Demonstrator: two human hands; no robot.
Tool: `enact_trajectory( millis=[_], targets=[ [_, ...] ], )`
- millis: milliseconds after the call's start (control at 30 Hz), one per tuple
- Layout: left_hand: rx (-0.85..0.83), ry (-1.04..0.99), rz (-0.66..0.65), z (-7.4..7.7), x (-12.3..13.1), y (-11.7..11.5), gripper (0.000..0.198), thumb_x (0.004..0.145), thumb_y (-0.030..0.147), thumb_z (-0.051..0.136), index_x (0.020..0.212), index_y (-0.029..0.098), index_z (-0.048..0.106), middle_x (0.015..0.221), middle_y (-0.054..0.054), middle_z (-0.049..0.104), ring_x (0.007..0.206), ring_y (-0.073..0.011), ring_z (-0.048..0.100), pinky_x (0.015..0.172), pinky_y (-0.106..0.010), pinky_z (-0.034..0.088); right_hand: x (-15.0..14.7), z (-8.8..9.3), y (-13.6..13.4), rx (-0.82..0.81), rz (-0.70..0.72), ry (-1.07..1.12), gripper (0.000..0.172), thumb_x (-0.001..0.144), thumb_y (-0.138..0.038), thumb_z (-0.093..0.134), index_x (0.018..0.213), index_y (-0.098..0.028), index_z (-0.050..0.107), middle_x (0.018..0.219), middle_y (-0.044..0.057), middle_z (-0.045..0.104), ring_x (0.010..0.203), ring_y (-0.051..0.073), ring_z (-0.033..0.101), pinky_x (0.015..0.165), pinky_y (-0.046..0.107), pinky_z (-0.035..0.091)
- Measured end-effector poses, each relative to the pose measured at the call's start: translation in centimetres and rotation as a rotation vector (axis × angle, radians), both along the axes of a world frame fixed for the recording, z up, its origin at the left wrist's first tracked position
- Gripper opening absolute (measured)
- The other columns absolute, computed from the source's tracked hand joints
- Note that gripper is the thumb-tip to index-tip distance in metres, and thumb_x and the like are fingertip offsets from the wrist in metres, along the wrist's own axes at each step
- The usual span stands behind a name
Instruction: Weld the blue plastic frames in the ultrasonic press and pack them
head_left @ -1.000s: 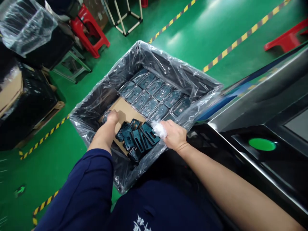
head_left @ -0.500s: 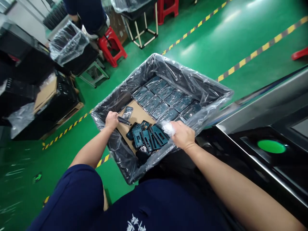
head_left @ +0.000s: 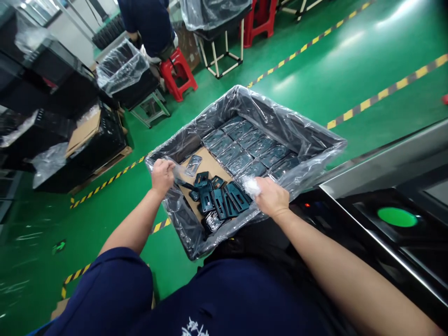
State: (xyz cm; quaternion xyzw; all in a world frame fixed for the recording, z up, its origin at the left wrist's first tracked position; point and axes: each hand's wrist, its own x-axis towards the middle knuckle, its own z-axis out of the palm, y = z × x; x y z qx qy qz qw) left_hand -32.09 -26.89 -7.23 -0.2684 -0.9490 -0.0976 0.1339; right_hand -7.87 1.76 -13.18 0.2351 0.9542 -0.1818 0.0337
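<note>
A dark bin lined with clear plastic [head_left: 294, 123] stands in front of me. Over its left side, my left hand [head_left: 163, 177] is closed on a clear plastic bag [head_left: 179, 171], which hangs toward the loose parts. My right hand [head_left: 273, 195] grips a wad of crumpled clear plastic [head_left: 251, 185] above the near right part of the bin. Between the hands, loose dark teal plastic housings [head_left: 220, 201] lie heaped on a cardboard sheet [head_left: 207, 159]. Bagged dark parts [head_left: 241, 149] fill the far side in rows, and one separate bagged piece [head_left: 193, 164] rests on the cardboard.
A black machine with a green round button [head_left: 398, 217] is at my right. Plastic-lined crates [head_left: 135, 86] stand at the far left, near a seated person [head_left: 149, 28] on a red stool [head_left: 178, 74]. Striped tape [head_left: 381, 93] crosses the green floor.
The dark part that was at my left hand is now lower, by the heap, and clear plastic remains in the fingers. The right hand still grips its wad. The view has shifted slightly.
</note>
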Motion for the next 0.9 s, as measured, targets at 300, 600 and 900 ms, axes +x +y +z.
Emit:
enact_trajectory(
  millis=[300, 600, 900],
  targets=[
    [0.247, -0.192, 0.057, -0.6, -2.6, 2.5, 0.020, 0.093, 0.026, 0.040, 0.092, 0.017, 0.058, 0.095, -0.006, 0.065, 0.091, -0.0161, 0.060, 0.084, -0.027, 0.047, 0.1, -0.2, 0.0, -0.005, 0.004, 0.017, 0.035, 0.087, -0.023, 0.048, 0.119, -0.026, 0.061, 0.106, 0.006, 0.062, 0.082, 0.019, 0.059, 0.061, 0.027, 0.035],
    [-0.048, -0.480, 0.177, -7.7, -5.3, 6.6, 0.021, 0.090, 0.023, 0.046, 0.092, 0.019, 0.066, 0.094, -0.004, 0.071, 0.090, -0.0170, 0.063, 0.079, -0.026, 0.046, 0.0, 0.2, 0.0, -0.007, 0.007, -0.018, 0.031, 0.087, -0.025, 0.048, 0.115, -0.025, 0.062, 0.105, 0.005, 0.062, 0.083, 0.018, 0.059, 0.062, 0.026, 0.036],
    [-0.412, -0.537, 0.190, -13.4, -7.9, 10.6, 0.038, 0.082, 0.040, 0.062, 0.114, 0.020, 0.067, 0.120, -0.017, 0.064, 0.106, -0.0323, 0.064, 0.085, -0.038, 0.048, 0.0, 0.0, 0.0, -0.013, -0.004, -0.001, 0.027, 0.085, -0.023, 0.050, 0.109, -0.026, 0.063, 0.100, 0.003, 0.063, 0.081, 0.018, 0.060, 0.062, 0.027, 0.036]
  ],
)
